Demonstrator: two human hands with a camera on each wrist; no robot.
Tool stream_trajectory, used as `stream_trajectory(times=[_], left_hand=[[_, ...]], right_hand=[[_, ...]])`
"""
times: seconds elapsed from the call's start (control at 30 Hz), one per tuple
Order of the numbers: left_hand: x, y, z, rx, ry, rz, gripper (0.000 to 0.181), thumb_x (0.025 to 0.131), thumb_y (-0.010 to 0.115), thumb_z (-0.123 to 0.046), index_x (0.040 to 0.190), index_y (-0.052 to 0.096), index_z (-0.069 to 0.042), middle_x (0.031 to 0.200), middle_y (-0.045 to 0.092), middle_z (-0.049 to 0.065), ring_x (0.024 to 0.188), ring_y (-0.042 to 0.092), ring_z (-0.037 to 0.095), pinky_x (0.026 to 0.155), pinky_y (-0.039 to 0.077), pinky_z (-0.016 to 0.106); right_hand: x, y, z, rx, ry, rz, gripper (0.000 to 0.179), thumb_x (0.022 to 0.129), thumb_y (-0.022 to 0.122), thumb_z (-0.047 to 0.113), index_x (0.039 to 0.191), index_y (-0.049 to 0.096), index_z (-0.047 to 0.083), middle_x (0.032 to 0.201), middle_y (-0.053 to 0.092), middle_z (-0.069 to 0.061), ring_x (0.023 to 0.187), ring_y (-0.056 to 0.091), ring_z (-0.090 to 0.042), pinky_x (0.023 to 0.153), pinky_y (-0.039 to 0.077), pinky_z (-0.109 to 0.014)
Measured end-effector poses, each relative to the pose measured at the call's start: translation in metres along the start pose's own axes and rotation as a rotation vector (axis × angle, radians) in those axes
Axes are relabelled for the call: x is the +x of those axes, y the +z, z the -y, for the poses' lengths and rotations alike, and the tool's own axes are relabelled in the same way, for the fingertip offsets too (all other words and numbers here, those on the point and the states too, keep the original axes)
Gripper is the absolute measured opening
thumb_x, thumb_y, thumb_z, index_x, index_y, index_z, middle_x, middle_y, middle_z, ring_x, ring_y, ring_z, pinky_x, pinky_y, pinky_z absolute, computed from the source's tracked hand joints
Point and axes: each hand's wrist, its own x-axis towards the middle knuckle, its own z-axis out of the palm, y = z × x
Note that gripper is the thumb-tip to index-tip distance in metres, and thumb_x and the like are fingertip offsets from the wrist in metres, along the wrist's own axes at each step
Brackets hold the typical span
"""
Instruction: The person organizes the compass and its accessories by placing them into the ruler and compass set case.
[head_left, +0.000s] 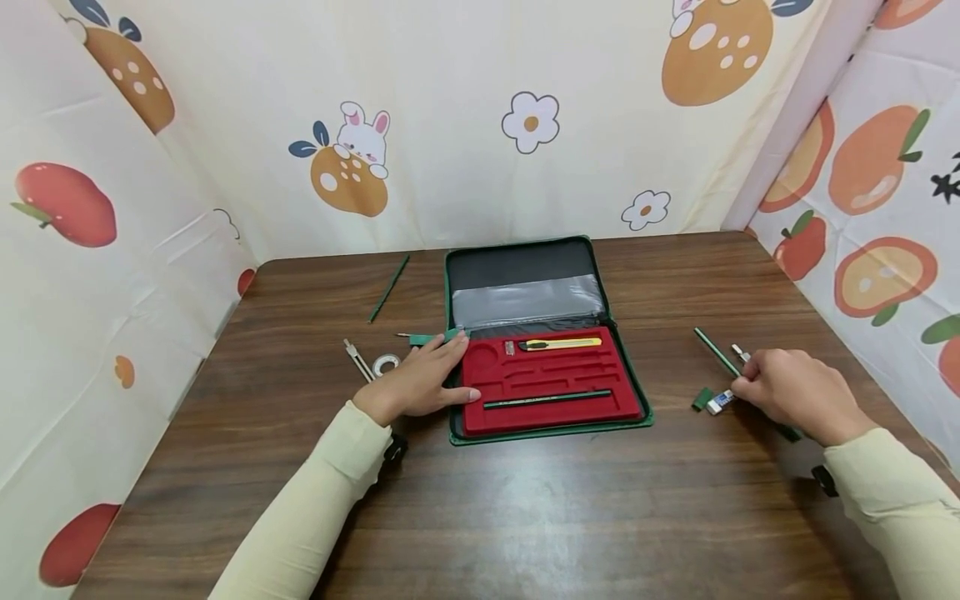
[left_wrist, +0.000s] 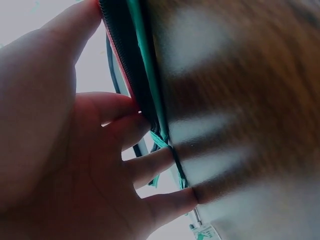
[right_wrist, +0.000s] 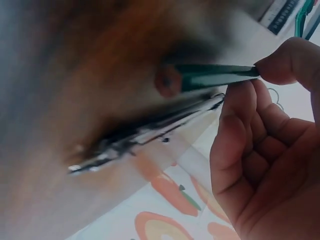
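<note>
An open green zip case (head_left: 551,429) lies with its red molded insert (head_left: 555,367) facing up. In the insert are a yellow utility knife (head_left: 561,343) and a dark green pencil (head_left: 547,399). My left hand (head_left: 423,379) rests on the case's left edge, fingers spread and thumb on the insert; the left wrist view shows its fingertips (left_wrist: 187,197) along the green border. Off to the right, my right hand (head_left: 798,392) pinches a green pencil (right_wrist: 215,76) between thumb and index finger. Beside it lies a slim metal tool (right_wrist: 145,131), blurred in the right wrist view.
Left of the case are a metal compass (head_left: 358,360), a white ring-shaped roll (head_left: 386,363) and another green pencil (head_left: 388,289). Near my right hand lie a white-and-blue eraser (head_left: 720,402) and a small green block (head_left: 702,399). Printed curtains (head_left: 465,125) border the wooden table (head_left: 525,517).
</note>
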Motion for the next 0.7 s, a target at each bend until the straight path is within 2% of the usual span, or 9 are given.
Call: stream_trajectory(times=[0.37, 0.7], left_hand=[[0.0, -0.001, 0.0, 0.001, 0.0, 0.004, 0.091, 0.096, 0.056, -0.059, 0.162, 0.016, -0.011, 0.168, 0.012, 0.004, 0.152, 0.005, 0.036, 0.119, 0.012, 0.058], [0.002, 0.0, 0.001, 0.003, -0.015, 0.011, 0.092, 0.096, 0.057, -0.059, 0.162, 0.015, -0.012, 0.168, 0.012, 0.003, 0.152, 0.005, 0.035, 0.119, 0.01, 0.058]], right_hand=[[0.007, -0.009, 0.025, -0.001, -0.056, -0.027, 0.011, 0.083, 0.064, 0.018, 0.084, 0.064, 0.008, 0.067, 0.055, 0.004, 0.058, 0.047, -0.015, 0.049, 0.036, -0.032], [0.019, -0.014, 0.06, -0.013, -0.183, -0.112, 0.004, 0.081, 0.065, 0.014, 0.08, 0.061, 0.013, 0.067, 0.051, 0.006, 0.06, 0.047, -0.013, 0.05, 0.035, -0.032]])
